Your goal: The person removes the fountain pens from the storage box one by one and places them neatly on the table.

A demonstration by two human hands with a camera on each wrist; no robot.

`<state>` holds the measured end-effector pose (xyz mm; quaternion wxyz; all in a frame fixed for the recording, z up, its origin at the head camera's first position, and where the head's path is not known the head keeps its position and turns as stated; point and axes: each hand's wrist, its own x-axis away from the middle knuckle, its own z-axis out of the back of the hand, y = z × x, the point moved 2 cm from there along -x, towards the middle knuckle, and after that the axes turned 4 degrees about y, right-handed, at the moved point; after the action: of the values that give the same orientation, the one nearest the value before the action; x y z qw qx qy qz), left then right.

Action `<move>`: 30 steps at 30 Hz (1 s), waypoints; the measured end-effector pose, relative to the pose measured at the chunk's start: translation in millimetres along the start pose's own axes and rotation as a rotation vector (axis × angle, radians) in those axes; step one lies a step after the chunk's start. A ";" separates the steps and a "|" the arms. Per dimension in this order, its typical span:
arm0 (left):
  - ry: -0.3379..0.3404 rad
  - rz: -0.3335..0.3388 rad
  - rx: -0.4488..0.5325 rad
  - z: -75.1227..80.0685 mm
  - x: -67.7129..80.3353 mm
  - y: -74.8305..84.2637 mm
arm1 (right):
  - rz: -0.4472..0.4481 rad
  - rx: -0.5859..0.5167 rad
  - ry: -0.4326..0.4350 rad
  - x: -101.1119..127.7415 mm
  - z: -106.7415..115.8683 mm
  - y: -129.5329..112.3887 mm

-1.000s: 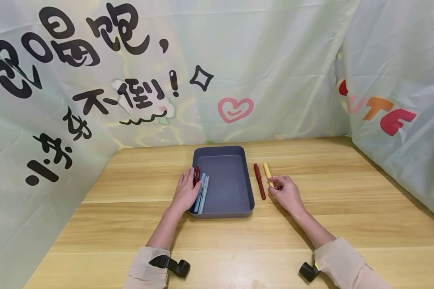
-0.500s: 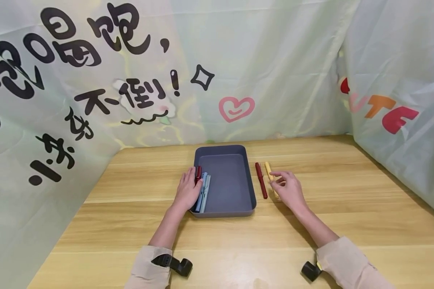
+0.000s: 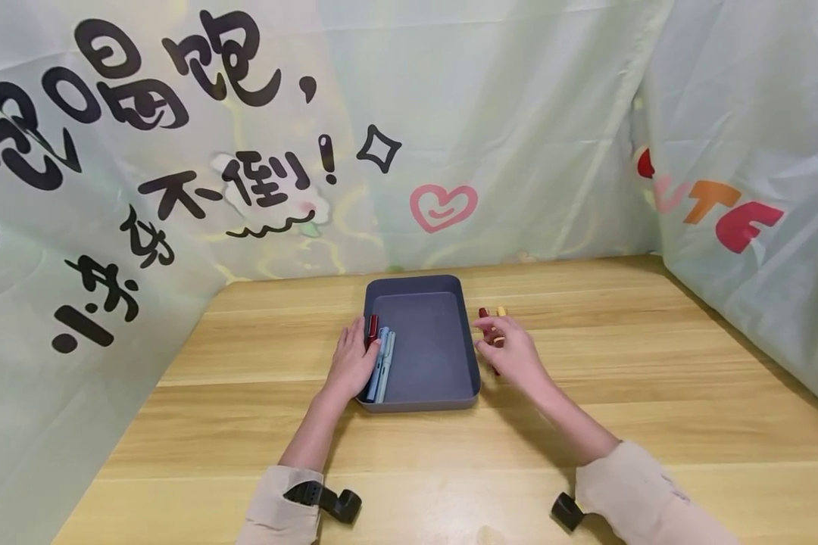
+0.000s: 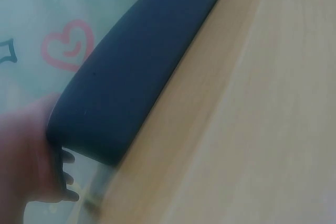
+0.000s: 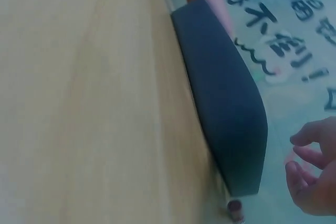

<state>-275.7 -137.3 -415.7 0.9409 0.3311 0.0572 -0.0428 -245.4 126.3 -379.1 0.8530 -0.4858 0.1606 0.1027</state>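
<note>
right hand [image 3: 510, 350] shifted left over red pen [image 3: 482, 312], loosely curled, empty | left hand [image 3: 351, 362] flat on tray [image 3: 423, 291], unchanged

Both forearms are reaching forward from beige sleeves pushed up short of the wrists, each sleeve carrying a small black camera mount at its cuff. The left hand [image 3: 351, 363] is lying palm down with its fingers stretched out straight and close together, pointing away from the body. The right hand [image 3: 507, 350] is angling inward toward the left one, its wrist slightly raised, fingers loosely curled and spread with the thumb apart, gripping nothing.
</note>
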 end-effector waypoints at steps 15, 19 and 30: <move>-0.005 0.004 -0.006 0.0 -2.1 0.8 | 0.105 0.028 -0.167 -5.0 -43.8 -36.6; -0.002 0.004 -0.006 0.2 -2.7 0.4 | 0.108 0.038 -0.207 -6.6 -55.3 -42.5; -0.012 0.010 0.001 0.0 -2.6 -2.0 | 0.107 0.089 -0.351 -5.6 -85.3 -50.2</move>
<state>-278.5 -138.7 -416.6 0.9413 0.3315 0.0498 -0.0399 -248.8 27.2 -377.7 0.8821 -0.4128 0.0392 0.2237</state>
